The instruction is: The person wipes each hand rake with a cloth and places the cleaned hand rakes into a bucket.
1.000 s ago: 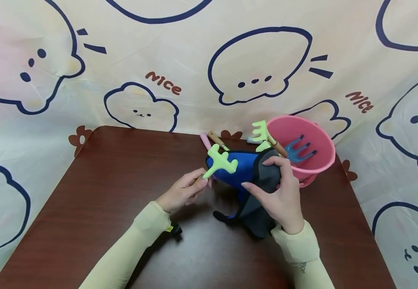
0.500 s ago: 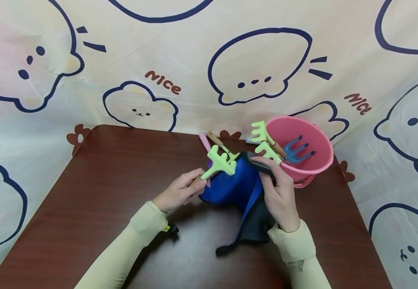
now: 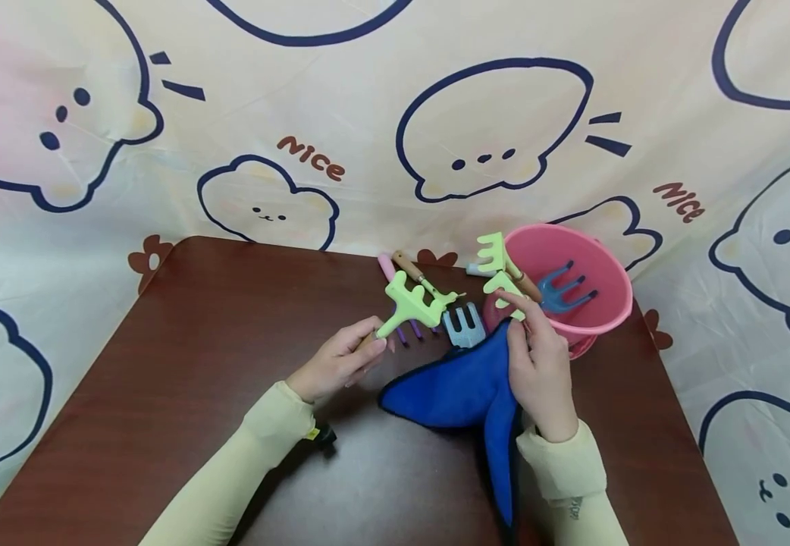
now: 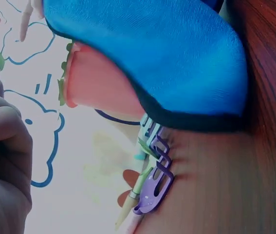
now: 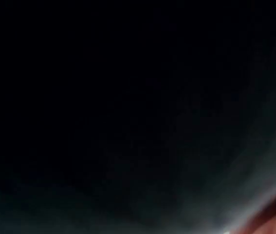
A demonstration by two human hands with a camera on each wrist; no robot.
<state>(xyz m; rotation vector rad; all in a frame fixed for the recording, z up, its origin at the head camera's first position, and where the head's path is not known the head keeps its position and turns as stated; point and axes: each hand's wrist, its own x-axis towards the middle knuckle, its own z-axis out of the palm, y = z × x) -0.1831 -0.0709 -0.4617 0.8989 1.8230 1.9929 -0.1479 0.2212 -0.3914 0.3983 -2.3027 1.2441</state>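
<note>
My left hand (image 3: 340, 358) grips a light green hand rake (image 3: 412, 305) by its handle, prongs raised over the table. In my right hand (image 3: 541, 371), fingers and thumb pinch a limp blue cloth piece (image 3: 452, 387) with black edging. The cloth hangs in two pointed flaps, one reaching left and the other down toward the table's front. It fills much of the left wrist view as a broad blue sheet (image 4: 167, 63), while the left hand's curled fingers (image 4: 6, 119) show at the side. Dark material covers nearly all of the right wrist view.
A pink bucket (image 3: 625, 307) stands at the back right, a blue rake (image 3: 559, 294) inside. Green rakes (image 3: 493, 252) lean at its rim. Behind the cloth lie a light blue fork (image 3: 465, 327), a wooden-handled green tool (image 3: 409, 267) and a purple rake (image 4: 152, 192).
My right hand has turned the cloth from its dark grey side to its blue side and lowered it, uncovering the light blue fork. The left hand with the rake stays nearly still.
</note>
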